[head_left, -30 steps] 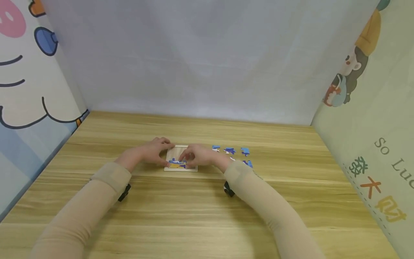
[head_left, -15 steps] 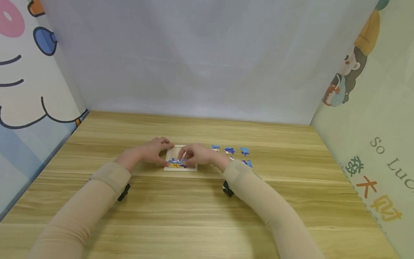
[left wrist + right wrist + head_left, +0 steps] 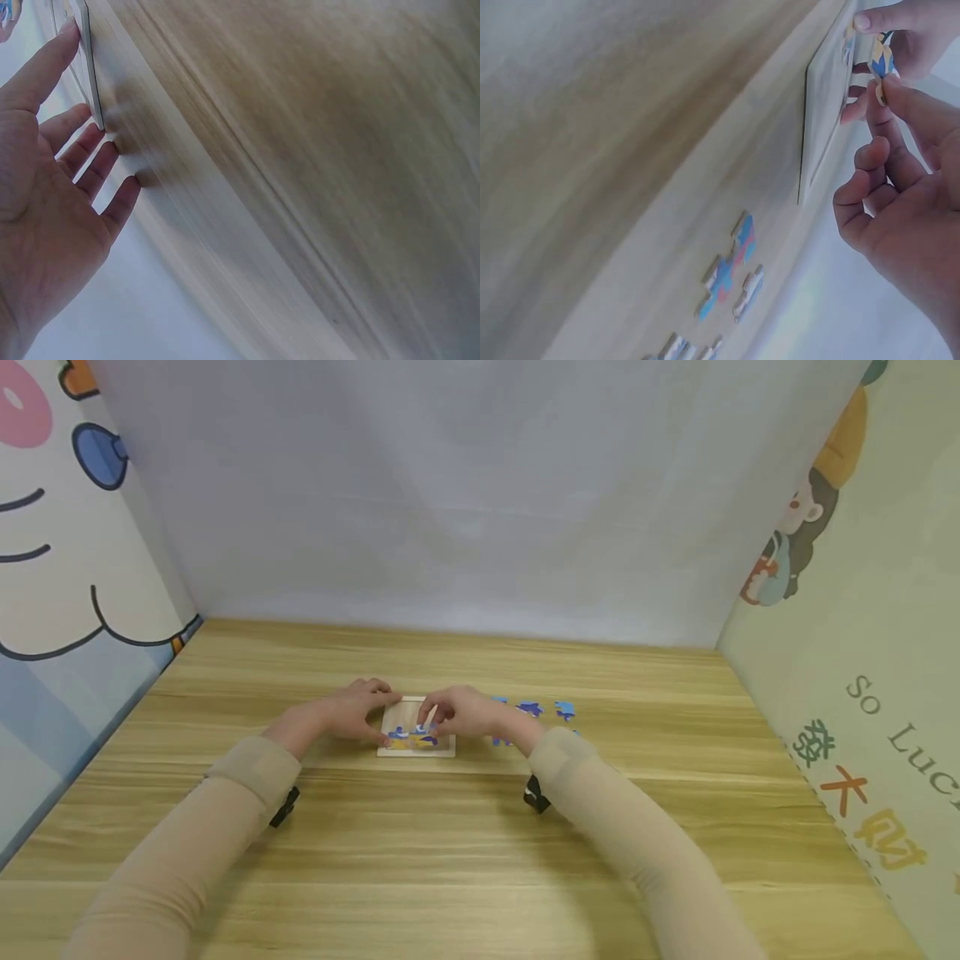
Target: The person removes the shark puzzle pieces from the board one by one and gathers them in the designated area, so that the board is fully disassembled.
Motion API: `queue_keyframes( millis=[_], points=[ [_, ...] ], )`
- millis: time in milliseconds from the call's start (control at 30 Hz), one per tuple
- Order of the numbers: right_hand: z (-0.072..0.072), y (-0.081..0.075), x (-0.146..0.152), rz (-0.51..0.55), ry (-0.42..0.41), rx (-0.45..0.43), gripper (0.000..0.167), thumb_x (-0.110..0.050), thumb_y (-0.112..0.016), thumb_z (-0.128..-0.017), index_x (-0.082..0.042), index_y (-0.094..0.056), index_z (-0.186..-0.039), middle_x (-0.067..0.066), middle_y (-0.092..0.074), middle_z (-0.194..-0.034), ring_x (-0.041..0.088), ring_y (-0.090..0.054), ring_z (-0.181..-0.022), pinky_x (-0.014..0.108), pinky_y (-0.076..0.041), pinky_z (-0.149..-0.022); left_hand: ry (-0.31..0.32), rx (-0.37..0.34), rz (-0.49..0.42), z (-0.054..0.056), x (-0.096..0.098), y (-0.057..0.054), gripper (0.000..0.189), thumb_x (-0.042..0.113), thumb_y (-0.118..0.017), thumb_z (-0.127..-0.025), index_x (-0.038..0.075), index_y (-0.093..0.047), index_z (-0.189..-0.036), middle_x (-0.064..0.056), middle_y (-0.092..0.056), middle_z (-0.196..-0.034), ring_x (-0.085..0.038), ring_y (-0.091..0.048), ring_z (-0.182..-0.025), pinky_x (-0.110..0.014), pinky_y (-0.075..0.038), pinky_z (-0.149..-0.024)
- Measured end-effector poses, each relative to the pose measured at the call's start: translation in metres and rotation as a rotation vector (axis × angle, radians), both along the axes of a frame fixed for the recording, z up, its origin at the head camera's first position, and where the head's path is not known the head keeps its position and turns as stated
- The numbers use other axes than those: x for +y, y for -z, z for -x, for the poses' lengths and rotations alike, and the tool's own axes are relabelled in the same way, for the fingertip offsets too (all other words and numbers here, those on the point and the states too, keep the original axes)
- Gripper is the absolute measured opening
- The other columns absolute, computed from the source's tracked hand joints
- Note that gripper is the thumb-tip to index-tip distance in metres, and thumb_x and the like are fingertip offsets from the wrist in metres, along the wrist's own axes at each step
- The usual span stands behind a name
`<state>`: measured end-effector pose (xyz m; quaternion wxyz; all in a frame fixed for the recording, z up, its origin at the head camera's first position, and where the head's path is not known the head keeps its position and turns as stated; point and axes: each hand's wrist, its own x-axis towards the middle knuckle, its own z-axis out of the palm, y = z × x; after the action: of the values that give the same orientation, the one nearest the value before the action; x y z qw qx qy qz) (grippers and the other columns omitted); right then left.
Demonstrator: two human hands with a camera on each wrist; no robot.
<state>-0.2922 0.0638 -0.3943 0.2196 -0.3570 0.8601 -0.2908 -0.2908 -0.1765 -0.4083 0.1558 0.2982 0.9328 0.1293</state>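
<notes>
A shallow wooden puzzle tray (image 3: 416, 754) lies on the table, with blue and yellow jigsaw pieces (image 3: 397, 740) along its near side and bare wood behind them. My left hand (image 3: 354, 710) rests on the tray's left side, thumb at the near corner and fingers spread toward the far one. In the left wrist view that thumb lies on the rim and the fingers look fairly straight. Over the tray, my right hand (image 3: 468, 710) pinches a blue and yellow jigsaw piece (image 3: 881, 64) between thumb and index finger, as the right wrist view shows.
Loose jigsaw pieces (image 3: 529, 709) lie right of the tray, partly hidden by the right hand and forearm. A blue piece (image 3: 566, 710) is among the farthest right. A pale curtain (image 3: 465, 527) hangs behind the table, with printed panels on both sides.
My right hand has risen slightly from the tray's near row, and pieces there look shifted. The left hand stays on the tray's left side.
</notes>
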Motion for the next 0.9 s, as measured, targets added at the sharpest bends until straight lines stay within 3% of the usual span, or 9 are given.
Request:
queue_keyframes(
  millis=[333,600,900],
  points=[
    [-0.005,-0.019,0.020,-0.020,-0.044,0.043,0.017,-0.009,-0.065,-0.089,-0.013,-0.067,-0.105,-0.001,-0.069,-0.085,0.007,-0.062,-0.078,0.020,-0.047,-0.067,-0.012,-0.008,0.001,-0.001,0.001,0.000,0.080,0.042,-0.069,-0.084,0.007,-0.034,-0.146,-0.021,-0.032,-0.144,-0.041,-0.030,-0.131,-0.059,-0.031,-0.105],
    [-0.009,-0.032,0.039,-0.001,-0.048,0.041,0.018,-0.008,-0.065,-0.089,-0.013,-0.067,-0.106,-0.001,-0.069,-0.081,0.025,-0.064,-0.076,0.022,-0.045,-0.063,0.006,-0.017,-0.009,0.001,-0.002,0.003,0.081,0.042,-0.070,-0.084,0.006,-0.034,-0.146,-0.022,-0.031,-0.145,-0.042,-0.028,-0.131,-0.059,-0.031,-0.104],
    [-0.016,-0.046,0.067,0.002,-0.030,0.025,0.027,-0.006,-0.061,-0.090,-0.007,-0.063,-0.116,0.008,-0.066,-0.081,0.021,-0.058,-0.070,0.024,-0.044,-0.063,0.010,-0.015,-0.017,0.001,-0.003,0.003,0.083,0.044,-0.069,-0.083,0.006,-0.033,-0.147,-0.022,-0.029,-0.146,-0.042,-0.027,-0.133,-0.058,-0.031,-0.105]
  ],
)
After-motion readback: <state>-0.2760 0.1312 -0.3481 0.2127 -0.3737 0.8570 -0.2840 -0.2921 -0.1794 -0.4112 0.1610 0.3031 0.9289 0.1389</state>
